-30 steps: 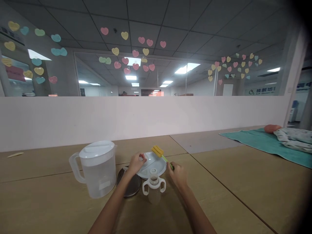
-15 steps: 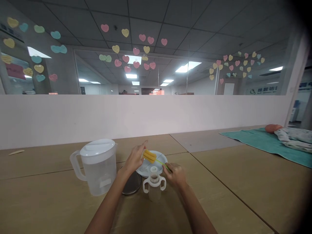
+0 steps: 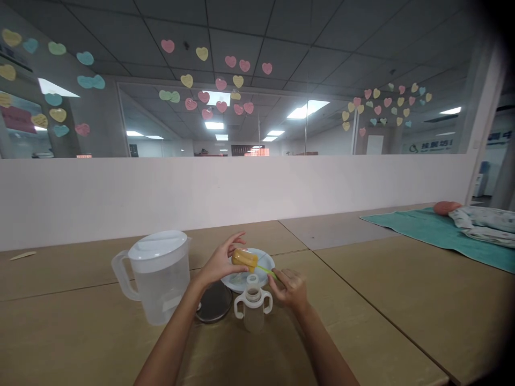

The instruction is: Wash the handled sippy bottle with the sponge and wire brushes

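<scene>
My right hand (image 3: 290,288) is closed on the green handle of a bottle brush, whose yellow sponge head (image 3: 244,259) points left. My left hand (image 3: 222,261) pinches that sponge head between thumb and fingers, just above a white plate (image 3: 266,260). A clear baby bottle with two white handles (image 3: 252,307) stands uncapped right in front of both hands, below the sponge.
A clear lidded pitcher of water (image 3: 157,275) stands to the left. A dark round lid (image 3: 213,308) lies between pitcher and bottle. At the far right a doll (image 3: 478,216) lies on a teal towel (image 3: 426,228). A low white partition wall (image 3: 241,187) runs behind the table.
The brush has swung left and lower, from above the plate's far edge toward the bottle. My left hand left the plate and took hold of the sponge head.
</scene>
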Demonstrator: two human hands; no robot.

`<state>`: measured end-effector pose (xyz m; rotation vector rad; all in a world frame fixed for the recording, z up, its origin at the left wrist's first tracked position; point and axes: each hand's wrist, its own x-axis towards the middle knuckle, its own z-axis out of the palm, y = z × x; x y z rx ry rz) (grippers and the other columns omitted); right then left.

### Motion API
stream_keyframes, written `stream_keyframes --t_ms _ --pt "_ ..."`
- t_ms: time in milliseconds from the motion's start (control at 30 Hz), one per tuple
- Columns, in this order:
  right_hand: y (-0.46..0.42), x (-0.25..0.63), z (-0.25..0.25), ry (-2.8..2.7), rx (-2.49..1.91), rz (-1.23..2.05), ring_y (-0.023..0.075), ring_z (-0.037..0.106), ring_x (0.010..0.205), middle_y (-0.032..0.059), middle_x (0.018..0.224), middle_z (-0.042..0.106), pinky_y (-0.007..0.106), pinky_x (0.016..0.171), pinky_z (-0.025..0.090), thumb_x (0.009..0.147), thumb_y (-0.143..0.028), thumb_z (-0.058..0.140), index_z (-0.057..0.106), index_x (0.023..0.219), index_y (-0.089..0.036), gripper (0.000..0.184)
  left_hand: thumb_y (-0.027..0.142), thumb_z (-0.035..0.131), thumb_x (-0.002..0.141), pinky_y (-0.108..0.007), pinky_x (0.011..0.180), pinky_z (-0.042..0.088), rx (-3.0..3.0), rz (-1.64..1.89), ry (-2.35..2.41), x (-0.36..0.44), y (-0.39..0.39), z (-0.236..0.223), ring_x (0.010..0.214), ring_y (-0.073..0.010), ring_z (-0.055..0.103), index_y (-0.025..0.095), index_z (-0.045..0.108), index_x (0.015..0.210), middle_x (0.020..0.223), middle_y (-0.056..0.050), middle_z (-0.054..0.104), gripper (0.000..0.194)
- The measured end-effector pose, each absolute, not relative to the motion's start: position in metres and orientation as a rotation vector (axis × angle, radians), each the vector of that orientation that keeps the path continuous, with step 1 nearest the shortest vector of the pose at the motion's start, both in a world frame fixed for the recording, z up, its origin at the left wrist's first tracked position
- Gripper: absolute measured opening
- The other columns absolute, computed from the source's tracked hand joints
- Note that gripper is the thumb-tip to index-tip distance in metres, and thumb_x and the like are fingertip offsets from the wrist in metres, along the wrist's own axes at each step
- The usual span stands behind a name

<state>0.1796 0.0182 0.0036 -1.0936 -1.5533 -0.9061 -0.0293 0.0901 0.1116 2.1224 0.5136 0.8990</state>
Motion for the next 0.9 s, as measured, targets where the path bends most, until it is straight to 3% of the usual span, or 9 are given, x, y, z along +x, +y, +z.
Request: stream_keyframes --t_ms 133,267,333,433,533,600,667,767,900 --pt "0.017 0.179 0.003 -1.535 -1.07 -0.962 0.0091 0.051 0.051 0.001 0.054 0.057 0.023 0.053 0.033 0.085 -0.026 0.054 0.066 0.08 -0.014 0.018 0.037 0.076 0.057 -0.026 0.081 0.049 2.053 0.878 0.585 -0.025 0.084 0.115 0.091 -0.0154 0.059 0.019 0.044 0.125 0.101 -0.005 0.06 0.077" --pt "0.018 0.175 0.001 -1.544 -1.07 -1.025 0.0095 0.05 0.051 0.0014 0.055 0.057 0.024 0.052 0.031 0.086 -0.026 0.054 0.066 0.084 -0.014 0.017 0.054 0.061 0.068 -0.019 0.058 0.045 2.091 0.907 0.786 -0.021 0.086 0.11 0.069 -0.0122 0.058 0.012 0.062 0.087 0.077 -0.003 0.062 0.046" --pt "0.017 0.173 0.001 -1.551 -1.08 -1.069 0.0095 0.049 0.05 0.0013 0.054 0.056 0.025 0.05 0.03 0.086 -0.027 0.054 0.066 0.085 -0.014 0.017 0.063 0.046 0.074 -0.018 0.045 0.038 2.112 0.869 0.948 -0.021 0.091 0.106 0.051 -0.0103 0.053 0.011 0.061 0.073 0.06 -0.001 0.058 0.054" --pt "0.017 0.172 0.001 -1.562 -1.083 -1.111 0.0091 0.05 0.05 0.001 0.054 0.056 0.026 0.05 0.028 0.086 -0.027 0.055 0.065 0.085 -0.014 0.016 0.067 0.036 0.076 -0.019 0.039 0.029 2.142 0.808 1.073 -0.023 0.096 0.103 0.038 -0.0084 0.044 0.011 0.06 0.07 0.048 0.002 0.051 0.061" --pt "0.019 0.172 -0.001 -1.563 -1.099 -1.102 0.0094 0.051 0.051 0.0015 0.055 0.057 0.025 0.05 0.029 0.087 -0.027 0.054 0.066 0.087 -0.015 0.017 0.062 0.044 0.075 -0.017 0.044 0.034 2.169 0.85 0.978 -0.026 0.095 0.108 0.051 -0.0089 0.051 0.012 0.063 0.086 0.067 -0.001 0.062 0.054" --pt "0.019 0.173 -0.001 -1.543 -1.119 -1.093 0.0097 0.051 0.051 0.0018 0.055 0.058 0.025 0.051 0.03 0.088 -0.027 0.053 0.066 0.087 -0.015 0.018 0.055 0.055 0.072 -0.018 0.057 0.043 2.14 0.894 0.853 -0.027 0.092 0.112 0.072 -0.0112 0.058 0.016 0.059 0.105 0.095 -0.004 0.064 0.051" --pt "0.019 0.174 0.0 -1.513 -1.134 -1.085 0.0098 0.05 0.05 0.002 0.054 0.058 0.025 0.052 0.03 0.089 -0.027 0.052 0.067 0.085 -0.015 0.019 0.047 0.063 0.069 -0.021 0.073 0.048 2.094 0.899 0.723 -0.029 0.089 0.115 0.089 -0.0136 0.058 0.02 0.052 0.117 0.109 -0.005 0.06 0.056" --pt "0.019 0.174 0.001 -1.484 -1.142 -1.071 0.0101 0.051 0.05 0.0025 0.055 0.059 0.024 0.053 0.031 0.089 -0.027 0.053 0.067 0.08 -0.015 0.021 0.037 0.068 0.067 -0.028 0.087 0.047 2.05 0.859 0.579 -0.032 0.088 0.118 0.1 -0.016 0.057 0.02 0.048 0.12 0.11 -0.006 0.059 0.059" --pt "0.02 0.174 0.0 -1.49 -1.149 -1.033 0.0104 0.053 0.052 0.003 0.056 0.06 0.023 0.054 0.033 0.09 -0.028 0.051 0.066 0.077 -0.015 0.023 0.027 0.073 0.063 -0.032 0.102 0.039 2.056 0.857 0.433 -0.037 0.09 0.118 0.116 -0.0187 0.05 0.018 0.054 0.108 0.123 -0.009 0.053 0.049"
